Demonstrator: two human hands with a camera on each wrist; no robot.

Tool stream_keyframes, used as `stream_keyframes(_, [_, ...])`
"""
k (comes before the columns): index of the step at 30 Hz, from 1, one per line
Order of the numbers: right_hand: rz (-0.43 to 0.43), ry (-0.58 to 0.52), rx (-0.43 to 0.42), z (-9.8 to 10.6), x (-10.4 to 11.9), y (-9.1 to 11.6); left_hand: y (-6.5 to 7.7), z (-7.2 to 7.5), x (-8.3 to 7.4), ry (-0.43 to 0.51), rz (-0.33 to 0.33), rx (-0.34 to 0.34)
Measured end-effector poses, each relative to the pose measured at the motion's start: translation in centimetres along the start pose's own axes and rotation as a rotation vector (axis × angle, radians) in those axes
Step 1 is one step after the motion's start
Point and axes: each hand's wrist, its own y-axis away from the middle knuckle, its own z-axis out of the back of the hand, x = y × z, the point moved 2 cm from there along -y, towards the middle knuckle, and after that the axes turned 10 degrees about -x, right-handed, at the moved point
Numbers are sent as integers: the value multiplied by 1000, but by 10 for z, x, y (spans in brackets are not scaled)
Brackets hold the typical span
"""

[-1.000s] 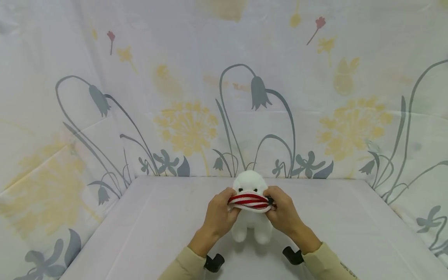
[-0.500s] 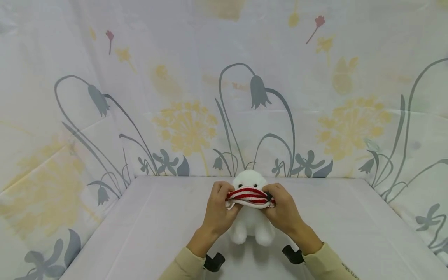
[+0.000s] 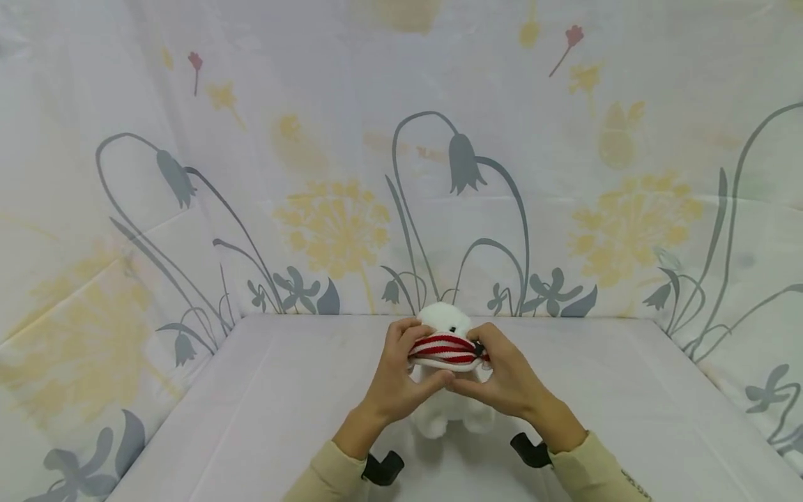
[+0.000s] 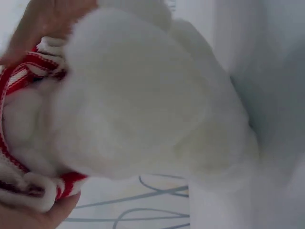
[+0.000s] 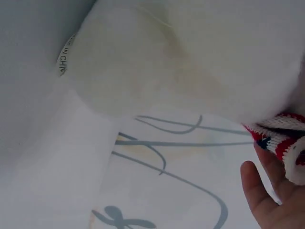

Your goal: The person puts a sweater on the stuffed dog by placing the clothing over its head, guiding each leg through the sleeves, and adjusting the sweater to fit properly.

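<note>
A white plush toy (image 3: 442, 315) stands upright in front of me, one dark eye showing in the head view. Before its face is a red-and-white striped knitted garment (image 3: 442, 348), like a small sweater, bunched into a band. At its left end my left hand (image 3: 398, 373) grips the knit. My right hand (image 3: 511, 376) holds the right end, near a dark blue patch. Both thumbs stretch below the band and meet at the middle. In the left wrist view the garment (image 4: 71, 183) gapes around part of the plush toy (image 4: 133, 86). My right fingers (image 5: 257, 186) touch the knit edge.
A white-covered tabletop (image 3: 301, 390) lies under the toy. Behind it hangs a flower-printed cloth (image 3: 339, 139), which also runs along both sides. Dark wrist mounts (image 3: 383, 468) jut inward below each hand. A printed label (image 5: 64, 57) shows on the toy in the right wrist view.
Both thumbs have moved inward beneath the band and now touch. My left fingers have spread upward over the toy's face, hiding one eye. The toy's head has shifted slightly left.
</note>
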Motion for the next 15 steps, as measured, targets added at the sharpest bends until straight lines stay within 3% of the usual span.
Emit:
stream_keyframes(3, [-80, -61, 50, 2, 4, -1, -1, 4, -2, 59, 82, 64])
stream_keyframes(6, [-145, -94, 63, 3, 8, -3, -2, 6, -3, 78, 125, 73])
stream_keyframes(10, [-176, -87, 82, 3, 15, -5, -4, 8, -6, 75, 125, 47])
stream_keyframes(15, [-136, -90, 87, 3, 18, -5, -5, 9, -8, 91, 109, 24])
